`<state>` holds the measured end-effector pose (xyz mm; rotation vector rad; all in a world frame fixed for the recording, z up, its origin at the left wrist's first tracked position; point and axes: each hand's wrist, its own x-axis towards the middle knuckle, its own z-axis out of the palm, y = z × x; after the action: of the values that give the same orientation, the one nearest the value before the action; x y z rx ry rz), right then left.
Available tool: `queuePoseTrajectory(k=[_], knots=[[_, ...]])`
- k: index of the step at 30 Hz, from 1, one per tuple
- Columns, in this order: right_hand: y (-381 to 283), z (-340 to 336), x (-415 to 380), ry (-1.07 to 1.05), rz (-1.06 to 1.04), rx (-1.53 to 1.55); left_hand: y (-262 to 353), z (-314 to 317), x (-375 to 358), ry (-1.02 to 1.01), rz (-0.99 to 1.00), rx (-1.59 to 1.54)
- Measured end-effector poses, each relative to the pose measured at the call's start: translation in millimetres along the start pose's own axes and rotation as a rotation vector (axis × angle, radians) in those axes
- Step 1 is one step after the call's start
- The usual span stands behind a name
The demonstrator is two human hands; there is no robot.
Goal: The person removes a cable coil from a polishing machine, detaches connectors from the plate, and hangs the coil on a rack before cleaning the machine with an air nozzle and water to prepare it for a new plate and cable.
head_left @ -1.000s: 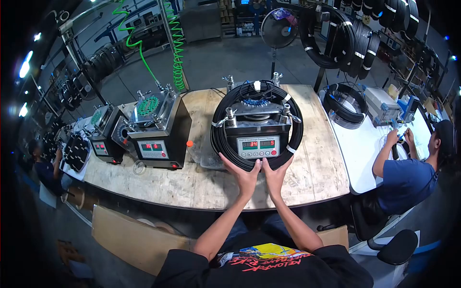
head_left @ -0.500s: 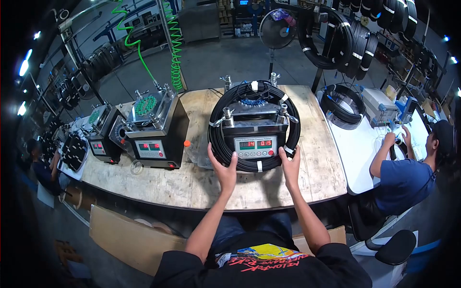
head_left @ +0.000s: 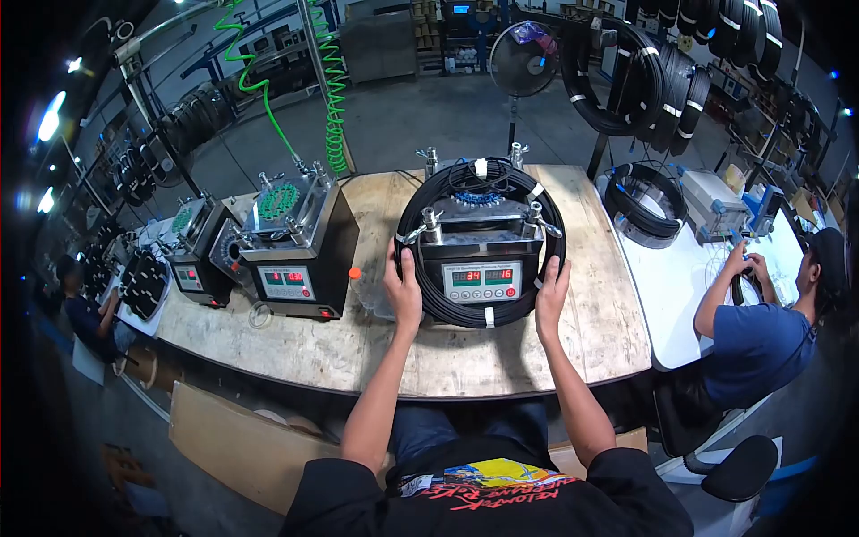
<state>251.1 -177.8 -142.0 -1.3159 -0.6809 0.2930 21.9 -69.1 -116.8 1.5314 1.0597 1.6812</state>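
A coil of black cable (head_left: pixel 450 309), bound with white ties, rings the front of the middle polishing machine (head_left: pixel 480 252). My left hand (head_left: pixel 403 294) grips the coil's lower left side, thumb on the near face. On the lower right side, my right hand (head_left: pixel 550 300) holds it as well, fingers pointing up. Through the ring I see the machine's control panel (head_left: pixel 483 282) with lit red digits, its metal clamp posts and a blue ring of small parts (head_left: pixel 477 198) on top. The far sides of the fingers are hidden behind the coil.
Two similar machines (head_left: pixel 300 255) (head_left: pixel 197 255) stand left on the wooden bench (head_left: pixel 403 367). Another black coil (head_left: pixel 640 201) lies on the white table at right, where a co-worker (head_left: pixel 756 331) handles thin cable. A second person sits far left. Coils hang at the upper right.
My left hand has moved up along the coil's left side, and my right hand has shifted up and outward on the right. The coil still surrounds the machine's front; the view has shifted slightly.
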Motion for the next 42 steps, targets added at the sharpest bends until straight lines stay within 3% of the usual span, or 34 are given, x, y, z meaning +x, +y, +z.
queuePoseTrajectory(k=[4,6,10,14,19,21,26,29,32,35,37,41,42], knots=[[1.7,-7.7,9.1,-0.085,-0.031,0.032,1.3,-6.6,3.3,-0.047,-0.041,-0.006],[22.2,-18.2,30.8,-0.148,0.067,0.119,-12.9,-10.1,16.2,-0.075,-0.087,-0.016],[-4.8,-27.3,76.5,-0.383,0.193,0.129,-8.3,-12.4,50.3,-0.201,-0.197,-0.093],[-51.0,-13.4,112.0,-0.495,-0.044,-0.01,11.9,-6.9,91.0,-0.424,-0.188,-0.186],[-72.6,6.0,143.5,-0.647,-0.021,-0.148,17.2,12.9,114.5,-0.587,-0.176,-0.169],[-62.2,14.5,151.2,-0.669,0.017,-0.104,11.9,18.6,112.3,-0.499,-0.192,-0.196],[-34.4,21.4,150.3,-0.53,-0.094,0.054,3.4,16.3,110.1,-0.504,-0.239,-0.225],[-43.1,18.5,142.2,-0.503,-0.065,0.066,0.4,11.9,105.7,-0.462,-0.107,-0.11],[-54.4,13.4,125.7,-0.449,-0.149,0.042,31.5,16.1,83.4,-0.228,0.072,-0.127],[-47.8,7.6,111.6,-0.329,-0.213,0.009,17.6,13.9,74.3,-0.096,0.119,-0.176],[-47.0,3.1,97.7,-0.217,-0.233,-0.027,21.7,11.0,64.2,-0.039,0.262,-0.079],[-34.8,4.9,83.5,0.014,-0.539,-0.023,23.5,8.7,53.4,0.099,0.486,0.156],[-55.2,4.0,67.4,0.0,-0.465,0.017,28.1,6.7,50.0,0.117,0.497,0.247]])
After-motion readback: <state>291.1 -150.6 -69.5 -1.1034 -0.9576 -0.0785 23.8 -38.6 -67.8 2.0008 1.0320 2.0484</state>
